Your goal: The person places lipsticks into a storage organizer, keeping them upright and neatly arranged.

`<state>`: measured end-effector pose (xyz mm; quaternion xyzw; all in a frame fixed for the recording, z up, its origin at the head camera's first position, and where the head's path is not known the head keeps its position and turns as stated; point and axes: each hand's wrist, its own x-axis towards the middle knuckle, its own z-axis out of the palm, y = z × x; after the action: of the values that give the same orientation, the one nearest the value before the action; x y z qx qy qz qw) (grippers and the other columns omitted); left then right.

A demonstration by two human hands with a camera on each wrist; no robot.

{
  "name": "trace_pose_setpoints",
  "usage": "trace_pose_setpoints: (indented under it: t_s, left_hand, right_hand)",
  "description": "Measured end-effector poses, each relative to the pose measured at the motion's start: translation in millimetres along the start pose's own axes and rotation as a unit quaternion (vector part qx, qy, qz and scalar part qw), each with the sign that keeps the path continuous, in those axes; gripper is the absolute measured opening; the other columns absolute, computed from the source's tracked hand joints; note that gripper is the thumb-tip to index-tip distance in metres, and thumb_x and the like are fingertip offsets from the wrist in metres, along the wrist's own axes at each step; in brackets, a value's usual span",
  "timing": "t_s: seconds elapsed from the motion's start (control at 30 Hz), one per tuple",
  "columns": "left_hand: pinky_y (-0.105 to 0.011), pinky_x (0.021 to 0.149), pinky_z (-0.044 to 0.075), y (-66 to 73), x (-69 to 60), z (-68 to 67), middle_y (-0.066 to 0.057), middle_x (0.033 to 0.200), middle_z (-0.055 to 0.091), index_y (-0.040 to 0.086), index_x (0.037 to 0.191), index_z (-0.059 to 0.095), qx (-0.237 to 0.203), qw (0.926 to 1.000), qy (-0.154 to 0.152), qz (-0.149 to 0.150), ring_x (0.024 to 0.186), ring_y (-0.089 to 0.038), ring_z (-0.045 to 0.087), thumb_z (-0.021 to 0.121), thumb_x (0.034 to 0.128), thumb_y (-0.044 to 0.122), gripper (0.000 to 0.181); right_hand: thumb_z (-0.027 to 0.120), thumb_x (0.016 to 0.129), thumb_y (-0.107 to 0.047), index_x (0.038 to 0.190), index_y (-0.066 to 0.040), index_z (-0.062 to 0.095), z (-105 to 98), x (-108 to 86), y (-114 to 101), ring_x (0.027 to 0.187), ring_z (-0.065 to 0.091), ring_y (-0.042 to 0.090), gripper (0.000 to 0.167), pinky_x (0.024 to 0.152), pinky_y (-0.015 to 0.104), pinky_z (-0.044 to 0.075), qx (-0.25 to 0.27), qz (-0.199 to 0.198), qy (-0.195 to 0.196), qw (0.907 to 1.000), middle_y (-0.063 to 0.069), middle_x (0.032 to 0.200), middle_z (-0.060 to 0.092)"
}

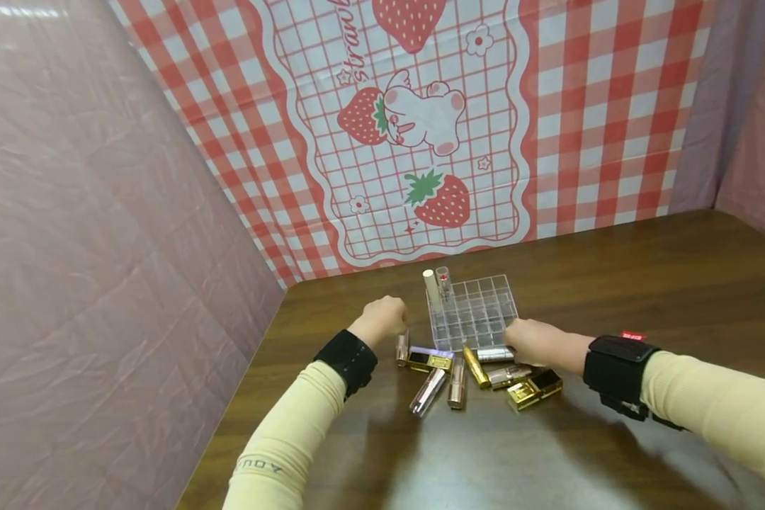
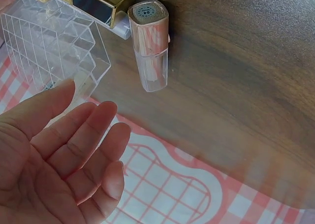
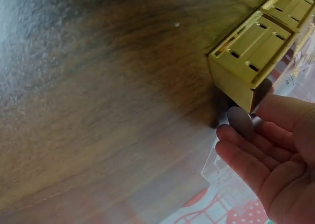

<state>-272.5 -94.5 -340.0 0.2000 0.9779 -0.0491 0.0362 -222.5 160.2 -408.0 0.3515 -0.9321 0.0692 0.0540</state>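
On the brown wood-grain counter [image 1: 357,467], a clear-ended tube [image 1: 427,393], a glossy rose-gold tube [image 1: 457,386] and a shiny gold box with a black panel [image 1: 524,394] lie nearest. Just beyond are a pointed gold tube [image 1: 476,368] and a smooth silver tube [image 1: 492,354]. By the silver one, the right hand [image 1: 535,345] curves its fingers around a grey round end [image 3: 239,121]; I cannot tell whether they pinch it. The left hand [image 1: 379,319], fingers apart and loosely bent, holds nothing near a pink-and-clear tube [image 2: 151,42] with a labelled end. Farther back, the clear rack [image 1: 474,312] holds an upright cream tube [image 1: 431,287], before a red-checked cloth [image 1: 612,127].
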Motion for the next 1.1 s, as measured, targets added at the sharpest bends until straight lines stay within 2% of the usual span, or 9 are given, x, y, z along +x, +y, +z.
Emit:
trace_pose_setpoints:
  t_s: [0.27, 0.47, 0.57, 0.67, 0.77, 0.93, 1.1]
  left_hand:
    - [-0.038, 0.063, 0.051, -0.5, 0.4, 0.4, -0.004, 0.084, 0.066, 0.015, 0.057, 0.055, 0.022, 0.9997, 0.005, -0.013, 0.077, -0.021, 0.063, 0.065, 0.0766, 0.014, 0.022]
    - [-0.036, 0.056, 0.048, 2.5, -0.1, -3.4, 0.002, 0.067, 0.054, 0.016, 0.052, 0.046, 0.021, 0.9996, 0.013, 0.009, 0.062, -0.013, 0.053, 0.064, 0.0741, 0.011, 0.03]
    - [-0.034, 0.056, 0.047, 5.7, 0.1, -5.3, 0.003, 0.066, 0.053, 0.015, 0.055, 0.053, 0.016, 0.9998, 0.003, 0.015, 0.061, -0.012, 0.051, 0.067, 0.0746, 0.014, 0.025]
    - [-0.033, 0.061, 0.048, 10.4, 1.9, -6.5, 0.003, 0.074, 0.062, 0.015, 0.065, 0.064, 0.0, 0.9996, -0.019, 0.019, 0.068, -0.013, 0.057, 0.071, 0.0756, 0.019, 0.014]
    - [-0.032, 0.068, 0.049, 17.7, 3.6, -8.8, 0.002, 0.087, 0.067, 0.015, 0.079, 0.071, -0.012, 0.9985, -0.037, 0.037, 0.08, -0.014, 0.061, 0.072, 0.0765, 0.023, 0.008]
    - [-0.028, 0.076, 0.049, 30.5, 6.3, -15.0, 0.001, 0.096, 0.068, 0.014, 0.1, 0.07, -0.033, 0.9949, -0.042, 0.086, 0.09, -0.014, 0.062, 0.07, 0.079, 0.026, 0.024]
    - [-0.028, 0.09, 0.045, 41.5, 7.8, -20.2, -0.001, 0.115, 0.064, 0.015, 0.125, 0.057, -0.069, 0.991, -0.046, 0.105, 0.106, -0.015, 0.058, 0.067, 0.0823, 0.032, 0.047]
  right_hand:
    - [0.062, 0.067, 0.006, 0.053, -0.013, 0.047, 2, 3.1, 2, 0.047, 0.037, 0.006, 0.029, 0.045, 0.021, 0.029, 0.019, 0.013, -0.01, 0.9997, -0.006, 0.053, 0.043]
    - [0.055, 0.063, 0.008, 0.051, -0.018, 0.03, -7, 3.2, 2, 0.048, 0.019, 0.005, 0.038, 0.047, 0.02, 0.019, 0.044, -0.005, 0.001, 0.999, -0.01, 0.052, 0.021]
    - [0.054, 0.064, 0.008, 0.053, -0.019, 0.024, -21, 4.8, 1, 0.052, 0.013, 0.007, 0.042, 0.049, 0.021, 0.016, 0.058, -0.01, 0.006, 0.9983, -0.009, 0.056, 0.013]
    - [0.054, 0.068, 0.007, 0.056, -0.018, 0.022, -37, 9.1, 2, 0.054, 0.01, 0.008, 0.043, 0.051, 0.023, 0.014, 0.067, -0.002, 0.004, 0.9977, -0.007, 0.059, 0.011]
    - [0.054, 0.07, 0.007, 0.057, -0.018, 0.022, -50, 13.5, 4, 0.054, 0.011, 0.009, 0.043, 0.052, 0.023, 0.015, 0.061, -0.001, 0.008, 0.9981, -0.007, 0.059, 0.011]
    - [0.053, 0.073, 0.007, 0.057, -0.017, 0.023, -69, 19.4, 5, 0.055, 0.012, 0.01, 0.042, 0.053, 0.024, 0.016, 0.06, 0.006, -0.002, 0.9982, -0.005, 0.059, 0.013]
    - [0.054, 0.067, 0.006, 0.056, -0.018, 0.024, -80, 24.6, 5, 0.053, 0.015, 0.008, 0.04, 0.052, 0.022, 0.017, 0.055, 0.001, 0.01, 0.9984, -0.007, 0.057, 0.015]
